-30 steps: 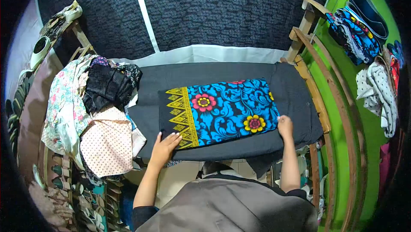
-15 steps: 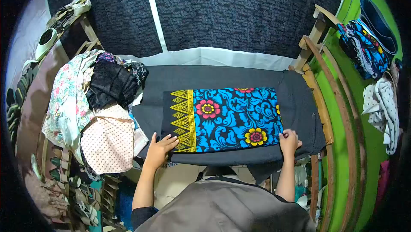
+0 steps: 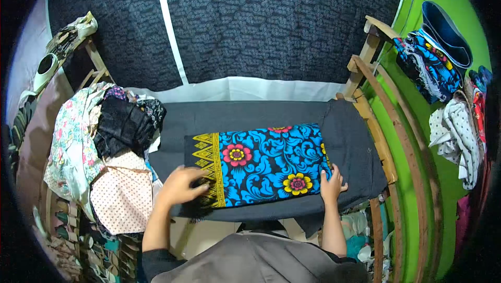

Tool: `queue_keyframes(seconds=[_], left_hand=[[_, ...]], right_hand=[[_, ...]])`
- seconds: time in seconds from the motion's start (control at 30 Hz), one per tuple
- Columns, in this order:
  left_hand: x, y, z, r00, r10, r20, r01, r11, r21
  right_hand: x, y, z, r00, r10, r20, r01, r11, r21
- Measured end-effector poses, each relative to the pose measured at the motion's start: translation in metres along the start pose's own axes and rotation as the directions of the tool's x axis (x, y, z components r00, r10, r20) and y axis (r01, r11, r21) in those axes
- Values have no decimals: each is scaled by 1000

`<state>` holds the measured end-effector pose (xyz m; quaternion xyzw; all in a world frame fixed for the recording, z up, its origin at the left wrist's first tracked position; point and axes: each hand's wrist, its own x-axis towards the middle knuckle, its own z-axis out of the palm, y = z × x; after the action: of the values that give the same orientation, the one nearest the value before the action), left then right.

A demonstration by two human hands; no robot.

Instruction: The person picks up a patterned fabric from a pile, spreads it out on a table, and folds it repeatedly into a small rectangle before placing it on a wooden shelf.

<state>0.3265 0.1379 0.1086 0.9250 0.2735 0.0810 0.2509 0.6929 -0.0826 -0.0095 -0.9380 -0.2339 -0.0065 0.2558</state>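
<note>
A folded batik cloth, black with blue leaves, red and yellow flowers and a yellow patterned band, lies flat on a dark grey covered board. My left hand hovers at the cloth's left end, fingers curved and apart, casting a shadow on the yellow band. At the lower right edge of the cloth is my right hand, its thumb spread from the fingers and touching or very near the edge. The grey cover shows around the cloth on all sides.
A heap of clothes covers the board's left end. Wooden rails run along the right side. More folded batik and a dotted white cloth sit beyond them. Dark patterned fabric hangs at the back.
The camera view has tilted, so everything sits lower and further left. My left hand has risen off the cloth's left end, and my right thumb has spread away from the fingers.
</note>
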Motion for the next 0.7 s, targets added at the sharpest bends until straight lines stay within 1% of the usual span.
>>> queue_keyframes(seconds=[0.03, 0.07, 0.1, 0.13, 0.17, 0.2, 0.23, 0.27, 0.3, 0.33, 0.37, 0.43, 0.47, 0.5, 0.53, 0.6, 0.63, 0.7], left_hand=[[25, 3, 0, 990, 104, -97, -92, 989, 118], [52, 5, 2, 973, 161, -167, -132, 976, 175], [84, -3, 11, 938, 232, -257, -185, 964, 193], [116, -16, 19, 932, 238, -273, -226, 971, 74], [138, -24, 25, 962, 162, -218, -157, 987, 38], [162, -43, 37, 984, 102, -144, -77, 983, 170], [177, -60, 46, 1000, -24, -13, 25, 988, 155], [190, -74, 53, 982, -147, 121, 127, 980, 155], [201, -90, 53, 954, -156, 257, 142, 987, 72], [205, -90, 45, 908, -156, 390, 172, 985, -6], [204, -92, 39, 872, -182, 454, 220, 975, -30], [207, -101, 33, 772, -304, 558, 333, 941, 52], [209, -108, 31, 713, -361, 601, 383, 918, 97], [212, -114, 31, 700, -389, 599, 372, 915, 160], [210, -108, 26, 693, -389, 607, 360, 916, 176], [203, -90, 12, 679, -386, 624, 335, 920, 205], [205, -93, 12, 695, -385, 607, 304, 923, 236], [195, -78, -13, 842, -233, 487, 176, 971, 160]], right_hand=[[3, 1, -1, 997, 69, 38, -70, 997, 24], [7, 2, -1, 988, 136, 78, -140, 989, 46], [12, 2, 2, 986, 161, 51, -163, 986, 43], [15, -2, -1, 990, 128, 63, -129, 991, 16], [21, -8, -5, 993, 96, 75, -95, 995, -12], [29, -15, -10, 994, 63, 85, -59, 997, -40], [37, -24, -14, 997, 49, 68, -45, 997, -62], [49, -26, -13, 994, 48, 100, -45, 998, -32], [63, -31, -13, 983, 55, 172, -62, 997, 35], [76, -34, -13, 967, 55, 248, -82, 991, 102], [87, -34, -5, 966, 35, 257, -63, 992, 105], [102, -38, 4, 960, -11, 280, -23, 993, 118], [114, -42, -1, 888, -18, 459, -59, 986, 153], [135, -18, 32, 845, -122, 520, -66, 942, 328], [156, 5, 67, 797, -234, 557, -87, 868, 489], [140, -15, 38, 802, -279, 529, -97, 812, 575], [134, -27, 22, 803, -302, 514, -101, 780, 617], [132, -40, -4, 818, -350, 456, -102, 692, 715]])
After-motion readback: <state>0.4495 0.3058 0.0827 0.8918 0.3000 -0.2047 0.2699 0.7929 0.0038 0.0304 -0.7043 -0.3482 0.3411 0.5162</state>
